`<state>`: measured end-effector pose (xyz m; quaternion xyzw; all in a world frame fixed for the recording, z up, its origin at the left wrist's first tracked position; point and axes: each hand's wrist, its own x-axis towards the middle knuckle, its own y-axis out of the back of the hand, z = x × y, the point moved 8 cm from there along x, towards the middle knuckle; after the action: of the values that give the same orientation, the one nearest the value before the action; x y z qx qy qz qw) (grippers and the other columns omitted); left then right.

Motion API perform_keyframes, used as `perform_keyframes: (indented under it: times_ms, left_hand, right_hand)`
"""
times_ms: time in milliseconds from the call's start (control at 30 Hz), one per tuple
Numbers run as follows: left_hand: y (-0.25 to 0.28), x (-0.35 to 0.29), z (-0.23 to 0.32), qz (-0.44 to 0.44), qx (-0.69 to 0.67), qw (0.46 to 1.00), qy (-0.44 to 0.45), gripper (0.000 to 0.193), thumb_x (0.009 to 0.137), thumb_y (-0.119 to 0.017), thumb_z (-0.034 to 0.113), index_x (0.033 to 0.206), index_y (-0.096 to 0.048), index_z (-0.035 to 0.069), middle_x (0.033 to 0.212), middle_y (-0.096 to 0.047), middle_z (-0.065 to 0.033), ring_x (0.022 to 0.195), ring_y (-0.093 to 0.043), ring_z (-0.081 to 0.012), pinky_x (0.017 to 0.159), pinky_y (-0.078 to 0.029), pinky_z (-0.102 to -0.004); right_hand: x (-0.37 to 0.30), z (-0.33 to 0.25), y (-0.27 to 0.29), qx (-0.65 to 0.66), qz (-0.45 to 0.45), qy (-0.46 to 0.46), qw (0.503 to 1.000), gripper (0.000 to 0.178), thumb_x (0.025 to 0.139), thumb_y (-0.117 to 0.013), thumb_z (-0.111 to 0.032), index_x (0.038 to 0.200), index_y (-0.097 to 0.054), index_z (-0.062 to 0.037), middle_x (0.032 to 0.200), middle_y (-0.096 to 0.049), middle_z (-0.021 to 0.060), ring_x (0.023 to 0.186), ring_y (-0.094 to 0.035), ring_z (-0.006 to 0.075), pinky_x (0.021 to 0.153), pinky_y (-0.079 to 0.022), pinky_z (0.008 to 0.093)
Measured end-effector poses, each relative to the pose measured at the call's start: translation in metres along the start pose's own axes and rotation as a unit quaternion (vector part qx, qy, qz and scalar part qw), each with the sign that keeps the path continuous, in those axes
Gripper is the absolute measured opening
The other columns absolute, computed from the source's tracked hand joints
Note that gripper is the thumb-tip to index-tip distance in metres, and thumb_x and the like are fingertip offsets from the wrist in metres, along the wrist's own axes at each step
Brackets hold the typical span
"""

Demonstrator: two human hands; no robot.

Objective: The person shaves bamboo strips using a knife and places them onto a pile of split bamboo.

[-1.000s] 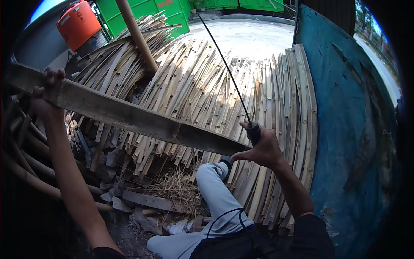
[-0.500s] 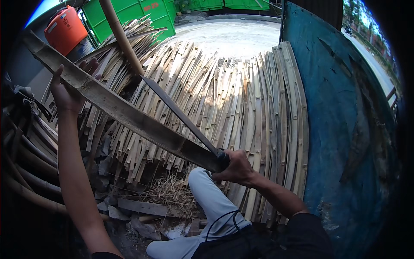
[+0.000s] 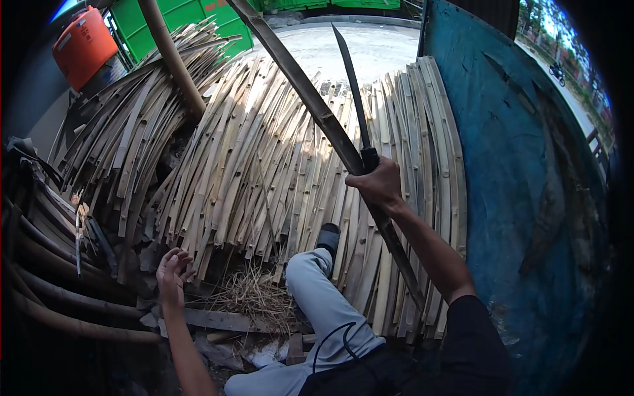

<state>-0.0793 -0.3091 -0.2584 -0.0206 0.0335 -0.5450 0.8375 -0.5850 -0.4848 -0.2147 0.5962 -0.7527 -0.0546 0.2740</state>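
My right hand (image 3: 382, 182) is closed round the black handle of a machete (image 3: 355, 92), whose dark blade points up and away. The same hand also grips a long split bamboo piece (image 3: 300, 82), which slants from the upper middle down past my right forearm. Blade and bamboo stand apart above the hand and come together near the grip. Low on the left, my left hand (image 3: 173, 276) is empty, its fingers loosely bent and apart. It hovers beside a heap of dry bamboo shavings (image 3: 254, 297).
Many split bamboo strips (image 3: 238, 158) lie in a wide pile ahead. A teal panel (image 3: 508, 171) walls the right side. One bamboo pole (image 3: 173, 59) rises at upper left, near an orange tank (image 3: 84, 49). Round bamboo poles (image 3: 79, 323) lie at lower left.
My left hand has let go of the split bamboo and dropped to lower left. With my right hand raised, the bamboo and machete have swung to a steeper angle, further right.
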Motion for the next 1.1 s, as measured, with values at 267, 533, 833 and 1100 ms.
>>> perform_keyframes:
  times_ms: [267,533,833,1100]
  left_hand:
    - [0.113,-0.106,-0.170,0.158,-0.042,0.975,0.149,0.032,0.092,-0.057,0.023,0.119,-0.052,0.008,0.106,-0.062,-0.0085,0.097,-0.061,-0.0219,0.071,-0.053,-0.0380]
    - [0.182,-0.168,-0.189,0.251,0.011,0.951,0.179,0.038,0.092,-0.057,0.030,0.121,-0.051,0.007,0.106,-0.061,-0.0086,0.095,-0.061,-0.0216,0.069,-0.053,-0.0371]
    - [0.163,-0.138,-0.193,0.237,0.033,0.950,0.198,0.037,0.093,-0.055,0.030,0.121,-0.051,0.006,0.106,-0.060,-0.0097,0.093,-0.061,-0.0225,0.070,-0.055,-0.0393]
    - [0.164,-0.140,-0.189,0.246,0.044,0.946,0.206,0.036,0.094,-0.055,0.029,0.122,-0.051,0.006,0.106,-0.060,-0.0103,0.093,-0.062,-0.0217,0.068,-0.055,-0.0372]
  right_hand:
    - [0.066,0.034,0.047,-0.236,0.155,-0.038,0.958,0.039,0.057,-0.078,-0.036,0.075,-0.069,-0.0024,0.069,-0.068,0.0151,0.065,-0.069,0.0282,0.065,-0.056,0.0390]
    - [0.059,0.187,0.051,-0.344,0.176,-0.172,0.906,0.049,0.057,-0.078,-0.038,0.082,-0.069,0.0032,0.082,-0.068,0.0243,0.079,-0.068,0.0402,0.071,-0.056,0.0471]
    - [0.018,0.317,0.023,-0.384,0.115,-0.322,0.858,0.050,0.061,-0.075,-0.040,0.091,-0.071,0.0008,0.092,-0.068,0.0242,0.089,-0.067,0.0387,0.079,-0.055,0.0475]
    - [0.012,0.331,0.011,-0.398,0.153,-0.225,0.876,0.047,0.063,-0.071,-0.040,0.087,-0.069,-0.0004,0.083,-0.068,0.0244,0.083,-0.067,0.0417,0.074,-0.053,0.0496]
